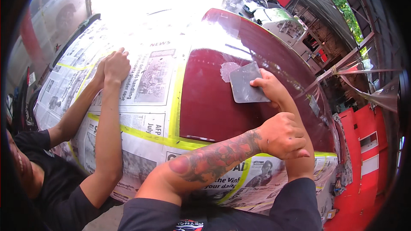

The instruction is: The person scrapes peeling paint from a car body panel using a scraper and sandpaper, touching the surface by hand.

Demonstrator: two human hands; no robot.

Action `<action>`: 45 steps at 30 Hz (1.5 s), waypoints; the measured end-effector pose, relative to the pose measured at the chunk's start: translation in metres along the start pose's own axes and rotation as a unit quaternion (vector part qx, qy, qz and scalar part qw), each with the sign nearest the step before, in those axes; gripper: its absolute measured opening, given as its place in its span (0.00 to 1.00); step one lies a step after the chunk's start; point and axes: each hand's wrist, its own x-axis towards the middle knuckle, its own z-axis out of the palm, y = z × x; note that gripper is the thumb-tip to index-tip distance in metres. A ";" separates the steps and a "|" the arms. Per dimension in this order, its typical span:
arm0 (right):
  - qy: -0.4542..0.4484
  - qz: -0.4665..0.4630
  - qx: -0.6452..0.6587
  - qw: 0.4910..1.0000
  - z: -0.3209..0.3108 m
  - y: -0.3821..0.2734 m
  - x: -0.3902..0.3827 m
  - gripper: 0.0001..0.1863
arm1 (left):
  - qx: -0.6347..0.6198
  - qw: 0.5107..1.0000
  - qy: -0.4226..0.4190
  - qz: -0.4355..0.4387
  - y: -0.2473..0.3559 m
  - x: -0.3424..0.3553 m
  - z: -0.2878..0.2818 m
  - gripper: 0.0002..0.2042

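Observation:
My right hand (265,85) grips a grey, square, flat pad (247,86) over the glossy maroon car panel (205,111), partly covering a pale pinkish rough patch (228,70). My left hand (282,134), at the end of a tattooed forearm crossing the lower middle, is curled into a fist in front of my right forearm; whether it holds anything is hidden. Newspaper (154,77) edged with yellow tape (173,119) masks the surrounding bodywork.
A person (32,171) in a dark shirt leans in at left, both hands (115,66) on the newspaper. Behind stand a white vehicle (278,23) and red panels (351,158). Clear plastic sheeting (381,96) hangs from the metal frame at right.

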 end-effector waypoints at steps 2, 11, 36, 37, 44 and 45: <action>-0.035 0.042 -0.103 0.993 -0.019 0.001 0.018 0.28 | -0.010 1.000 0.024 0.005 0.002 0.005 -0.001 0.20; -0.011 -0.006 -0.047 0.999 -0.006 -0.017 0.027 0.25 | 0.029 0.999 0.003 -0.045 -0.001 0.004 -0.010 0.19; 0.021 -0.041 -0.101 0.994 0.052 -0.037 0.023 0.19 | 0.004 0.999 -0.029 -0.034 0.001 -0.010 -0.007 0.17; 0.027 -0.040 -0.101 0.994 0.045 -0.035 0.025 0.19 | -0.002 0.999 -0.029 -0.032 0.002 -0.008 -0.007 0.17; 0.033 -0.012 -0.084 0.996 -0.004 0.006 0.055 0.22 | -0.003 1.000 0.000 -0.025 0.001 -0.001 0.003 0.18; 0.037 0.012 -0.150 0.988 0.024 0.014 0.061 0.24 | -0.002 1.000 -0.003 -0.023 0.001 -0.003 0.005 0.18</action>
